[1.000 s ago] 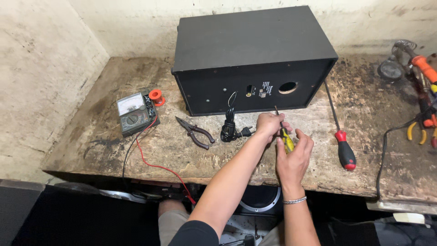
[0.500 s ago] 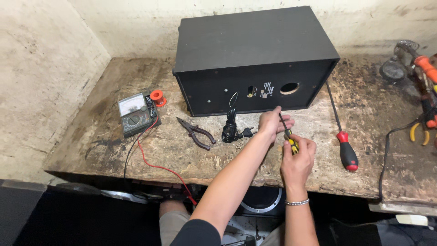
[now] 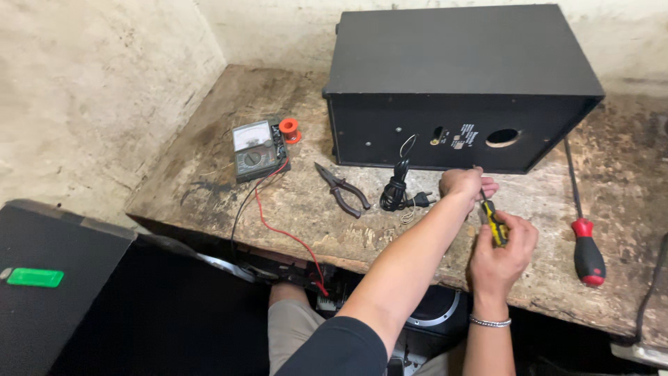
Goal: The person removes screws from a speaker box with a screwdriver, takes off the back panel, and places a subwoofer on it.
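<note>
A black speaker box (image 3: pixel 459 76) stands on a worn wooden bench (image 3: pixel 209 139), its back panel with a round port facing me. My right hand (image 3: pixel 502 245) grips a small yellow-and-black screwdriver (image 3: pixel 492 220) whose tip points up at the bottom edge of the back panel. My left hand (image 3: pixel 465 184) rests at the shaft of the screwdriver, fingers curled near the tip. A coiled black power cord with plug (image 3: pixel 400 191) lies just left of my left hand.
Black pliers (image 3: pixel 341 189) lie left of the cord. A multimeter (image 3: pixel 255 150) with red and black leads and a small orange solder spool (image 3: pixel 289 129) sit further left. A long red-handled screwdriver (image 3: pixel 583 230) lies at the right. A dark box (image 3: pixel 49 278) stands at the lower left.
The camera has shifted right, so the bench sits further left in view. My right hand has drawn slightly lower with the screwdriver; my left hand stays by its tip at the panel's bottom edge.
</note>
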